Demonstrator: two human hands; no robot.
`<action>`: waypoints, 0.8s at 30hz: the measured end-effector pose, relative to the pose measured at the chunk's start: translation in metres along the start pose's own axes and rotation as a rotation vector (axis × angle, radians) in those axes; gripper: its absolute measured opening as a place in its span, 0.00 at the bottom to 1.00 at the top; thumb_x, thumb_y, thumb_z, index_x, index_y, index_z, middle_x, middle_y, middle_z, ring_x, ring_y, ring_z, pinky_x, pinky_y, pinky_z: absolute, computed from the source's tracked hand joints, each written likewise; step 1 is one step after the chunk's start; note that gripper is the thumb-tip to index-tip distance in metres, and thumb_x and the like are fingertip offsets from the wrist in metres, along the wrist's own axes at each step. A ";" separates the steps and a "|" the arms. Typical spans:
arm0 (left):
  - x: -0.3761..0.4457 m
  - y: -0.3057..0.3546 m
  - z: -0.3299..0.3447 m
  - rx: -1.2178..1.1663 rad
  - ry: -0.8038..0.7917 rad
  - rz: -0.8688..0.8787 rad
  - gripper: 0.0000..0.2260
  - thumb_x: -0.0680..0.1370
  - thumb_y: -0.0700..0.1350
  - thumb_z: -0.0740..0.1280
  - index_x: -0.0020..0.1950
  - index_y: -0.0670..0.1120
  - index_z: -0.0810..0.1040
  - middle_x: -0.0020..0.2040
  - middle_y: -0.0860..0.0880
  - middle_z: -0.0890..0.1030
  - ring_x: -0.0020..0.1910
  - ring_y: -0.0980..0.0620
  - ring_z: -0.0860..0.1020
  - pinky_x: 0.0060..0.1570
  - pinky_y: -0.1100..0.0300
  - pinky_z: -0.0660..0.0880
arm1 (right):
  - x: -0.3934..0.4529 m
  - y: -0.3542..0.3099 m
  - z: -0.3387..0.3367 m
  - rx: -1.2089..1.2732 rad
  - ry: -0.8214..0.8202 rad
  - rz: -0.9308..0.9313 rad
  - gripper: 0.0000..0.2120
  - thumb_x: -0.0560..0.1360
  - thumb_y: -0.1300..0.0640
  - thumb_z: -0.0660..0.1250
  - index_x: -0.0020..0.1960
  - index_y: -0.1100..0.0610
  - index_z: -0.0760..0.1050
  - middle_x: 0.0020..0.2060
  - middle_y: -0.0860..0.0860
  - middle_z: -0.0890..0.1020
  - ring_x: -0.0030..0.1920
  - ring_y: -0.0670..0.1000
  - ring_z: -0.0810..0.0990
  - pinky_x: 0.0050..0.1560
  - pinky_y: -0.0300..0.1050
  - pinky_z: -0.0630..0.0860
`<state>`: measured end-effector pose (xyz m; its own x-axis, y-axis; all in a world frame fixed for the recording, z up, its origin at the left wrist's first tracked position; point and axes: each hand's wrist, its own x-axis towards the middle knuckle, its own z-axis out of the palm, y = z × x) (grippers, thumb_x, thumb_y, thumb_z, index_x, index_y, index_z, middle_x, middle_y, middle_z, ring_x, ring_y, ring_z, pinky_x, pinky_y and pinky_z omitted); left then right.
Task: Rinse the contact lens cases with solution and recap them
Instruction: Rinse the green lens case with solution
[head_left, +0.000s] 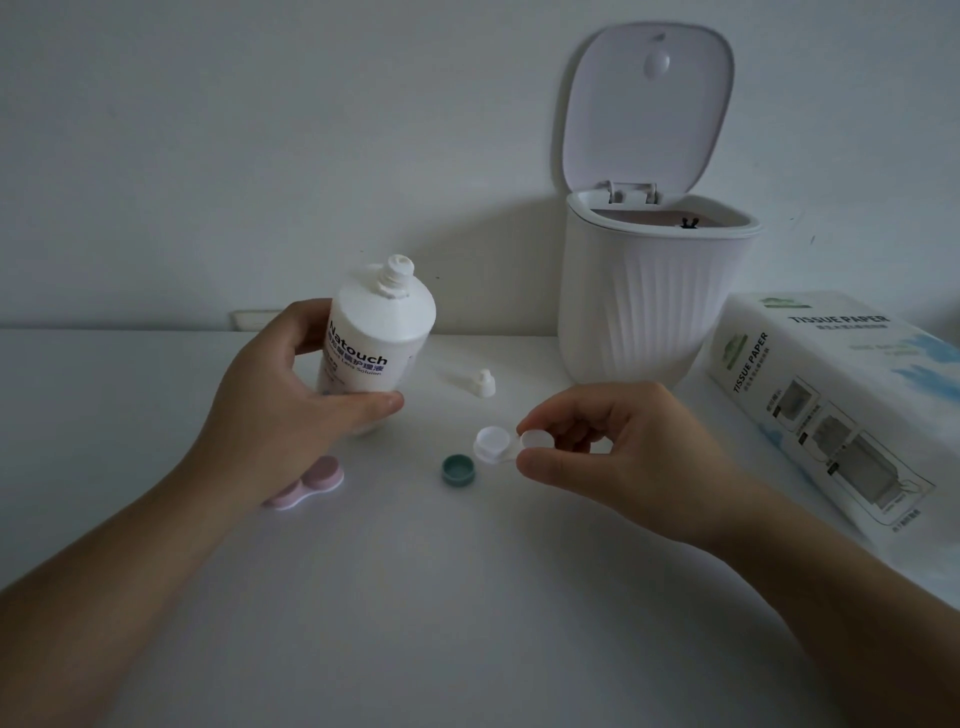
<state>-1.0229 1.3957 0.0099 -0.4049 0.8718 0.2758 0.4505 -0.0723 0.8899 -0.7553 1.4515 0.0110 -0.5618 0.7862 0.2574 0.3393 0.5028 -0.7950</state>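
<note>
A person's left hand (291, 384) grips an uncapped bottle of lens solution (376, 332) above a white bench (415, 597), fingers and thumb wrapped round its body, the nozzle pointing up and tilted slightly to the right. The right hand (613, 447) pinches one end of a clear contact lens case (501, 444) between thumb and fingertips, holding it low over the bench; the case's long axis runs roughly left to right, and its open well faces up on the side nearer the bottle. A green cap (458, 469) lies on the bench just left of the held case, and the bottle's own cap (470, 383) lies on its side behind it. A second, pink lens case (311, 483), caps on, sits on the bench partly hidden beneath the left wrist. A white bin (654, 306) with its lid raised stands at the back right, beside a pack of tissue paper (852, 405). The coming step appears to turn on the gap between nozzle and well: the bottle stands up and to the left of the open well, so it would need tipping rightward and down to bring the nozzle over the well.
</note>
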 end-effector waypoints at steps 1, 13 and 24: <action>0.000 0.000 0.000 -0.006 -0.002 -0.016 0.28 0.64 0.49 0.83 0.57 0.68 0.76 0.58 0.67 0.79 0.23 0.42 0.81 0.21 0.47 0.75 | 0.000 0.000 0.000 0.000 0.001 -0.001 0.14 0.64 0.38 0.73 0.46 0.43 0.84 0.37 0.44 0.85 0.35 0.43 0.82 0.44 0.49 0.82; 0.005 -0.006 -0.003 -0.021 0.034 -0.048 0.23 0.63 0.61 0.81 0.54 0.65 0.77 0.54 0.67 0.82 0.33 0.46 0.85 0.19 0.59 0.71 | -0.001 -0.001 0.000 0.009 0.007 0.002 0.15 0.64 0.38 0.73 0.46 0.44 0.85 0.38 0.43 0.86 0.36 0.44 0.83 0.45 0.50 0.83; -0.014 0.005 0.000 0.061 0.343 0.468 0.25 0.71 0.54 0.76 0.66 0.59 0.74 0.58 0.61 0.73 0.51 0.58 0.73 0.33 0.57 0.80 | -0.001 -0.001 0.000 -0.001 0.003 -0.010 0.14 0.65 0.39 0.74 0.47 0.44 0.84 0.39 0.45 0.86 0.37 0.46 0.83 0.45 0.51 0.83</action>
<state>-1.0151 1.3826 0.0109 -0.3816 0.5463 0.7456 0.6845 -0.3751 0.6251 -0.7550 1.4499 0.0118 -0.5629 0.7823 0.2668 0.3347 0.5109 -0.7918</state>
